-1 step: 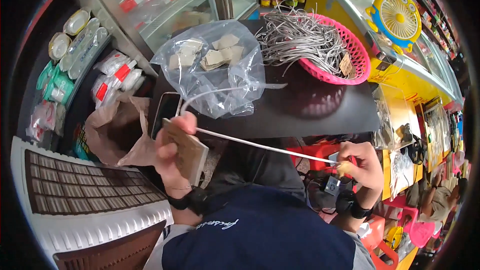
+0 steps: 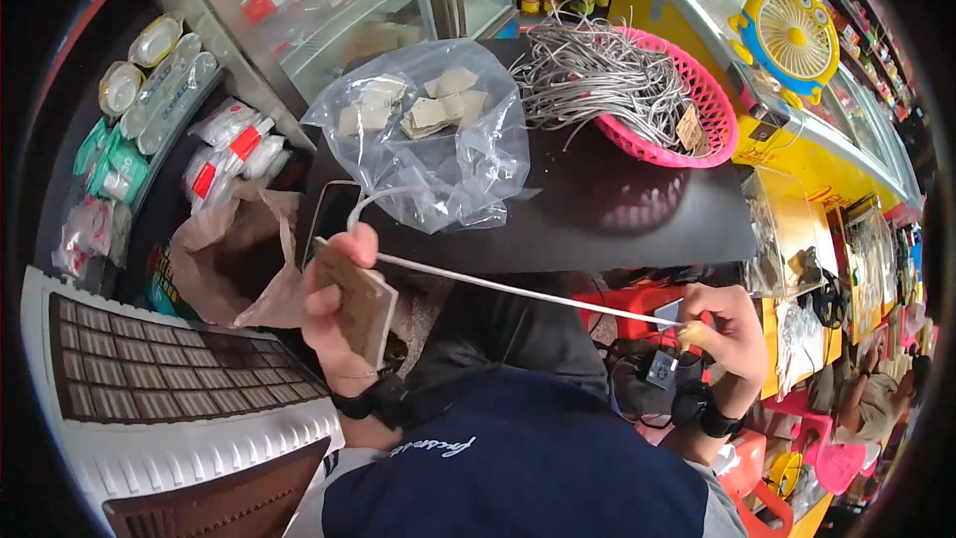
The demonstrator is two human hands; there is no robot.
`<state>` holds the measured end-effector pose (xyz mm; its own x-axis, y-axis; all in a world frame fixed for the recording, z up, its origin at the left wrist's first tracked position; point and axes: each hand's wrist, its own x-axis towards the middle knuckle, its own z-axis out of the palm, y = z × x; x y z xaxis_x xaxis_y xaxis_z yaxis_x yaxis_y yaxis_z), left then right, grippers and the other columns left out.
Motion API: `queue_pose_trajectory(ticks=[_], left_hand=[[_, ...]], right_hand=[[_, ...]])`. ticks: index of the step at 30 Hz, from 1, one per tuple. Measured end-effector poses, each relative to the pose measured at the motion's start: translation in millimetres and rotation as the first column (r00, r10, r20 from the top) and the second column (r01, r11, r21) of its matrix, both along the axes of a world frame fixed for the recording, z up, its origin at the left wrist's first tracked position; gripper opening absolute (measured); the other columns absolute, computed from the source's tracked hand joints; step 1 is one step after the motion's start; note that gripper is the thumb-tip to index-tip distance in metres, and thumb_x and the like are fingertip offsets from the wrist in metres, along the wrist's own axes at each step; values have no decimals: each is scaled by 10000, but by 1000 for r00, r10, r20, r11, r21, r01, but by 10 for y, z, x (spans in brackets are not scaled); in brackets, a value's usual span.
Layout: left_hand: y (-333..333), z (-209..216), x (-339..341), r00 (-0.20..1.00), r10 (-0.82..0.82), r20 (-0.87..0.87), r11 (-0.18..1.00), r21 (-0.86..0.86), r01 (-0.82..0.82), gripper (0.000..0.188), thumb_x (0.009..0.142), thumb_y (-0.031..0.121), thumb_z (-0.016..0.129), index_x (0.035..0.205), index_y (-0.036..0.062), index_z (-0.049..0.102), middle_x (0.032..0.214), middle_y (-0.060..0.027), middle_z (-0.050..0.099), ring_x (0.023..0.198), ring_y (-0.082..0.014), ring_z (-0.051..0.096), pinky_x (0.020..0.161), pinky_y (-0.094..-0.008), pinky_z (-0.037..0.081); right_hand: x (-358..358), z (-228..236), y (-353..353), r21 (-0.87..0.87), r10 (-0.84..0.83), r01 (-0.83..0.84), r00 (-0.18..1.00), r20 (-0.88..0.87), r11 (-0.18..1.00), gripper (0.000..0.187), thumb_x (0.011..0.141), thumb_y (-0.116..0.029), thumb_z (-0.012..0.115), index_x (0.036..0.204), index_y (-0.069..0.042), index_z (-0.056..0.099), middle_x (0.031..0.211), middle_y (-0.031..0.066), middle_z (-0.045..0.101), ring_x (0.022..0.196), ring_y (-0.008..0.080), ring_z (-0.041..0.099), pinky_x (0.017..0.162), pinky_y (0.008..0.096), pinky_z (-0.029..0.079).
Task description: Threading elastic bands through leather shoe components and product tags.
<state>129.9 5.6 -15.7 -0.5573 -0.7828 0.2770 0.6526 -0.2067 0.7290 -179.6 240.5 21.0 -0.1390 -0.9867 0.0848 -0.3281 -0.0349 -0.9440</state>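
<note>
My left hand (image 2: 327, 324) is closed around a stack of cardboard tags (image 2: 360, 309) and pinches a thin whitish cord (image 2: 528, 290) near its top. From there the cord runs taut to my right hand (image 2: 735, 334), whose thumb and fingers grip the other part. Something yellowish covers the right thumb; what else lies inside that hand is hidden. A short loose end of cord curls up beyond my left fingers. On the dark table (image 2: 568, 229) lies a clear plastic bag (image 2: 428, 189) with cardboard pieces (image 2: 445, 112) on it. Behind, silvery cords (image 2: 597, 75) fill a pink basket (image 2: 725, 110).
A brown paper bag (image 2: 194, 254) stands open left of the table, beside a white slatted appliance (image 2: 90, 448). A dark flat device (image 2: 334, 201) lies at the table's left edge. A yellow-blue fan (image 2: 797, 35) is at far right, above red stools (image 2: 637, 324).
My left hand has shifted slightly left with the tag stack. The cord's loose tail, which stretched over the plastic bag, has swung back and shows shorter. My right hand has barely moved.
</note>
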Motion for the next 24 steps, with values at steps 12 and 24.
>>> queue_pose_trajectory(ticks=[12,24], left_hand=[[601,-115,-249,598,-615,514,546,-270,793,442,908,224,522,1274,-15,461,1285,-124,440,1198,-201,433,1016,-317,317],[516,-10,-621,832,-474,289,770,-322,550,407,877,127,503,1240,-50,450,1188,-100,494,1128,-162,486,980,-302,364]], right_hand=[[219,31,656,-766,708,331,302,639,551,249,728,88,597,748,-119,461,565,-48,479,469,94,436,750,314,362],[851,-238,-253,-156,-180,218,957,227,963,192,769,15,660,955,58,648,1013,143,622,937,198,590,819,290,465]])
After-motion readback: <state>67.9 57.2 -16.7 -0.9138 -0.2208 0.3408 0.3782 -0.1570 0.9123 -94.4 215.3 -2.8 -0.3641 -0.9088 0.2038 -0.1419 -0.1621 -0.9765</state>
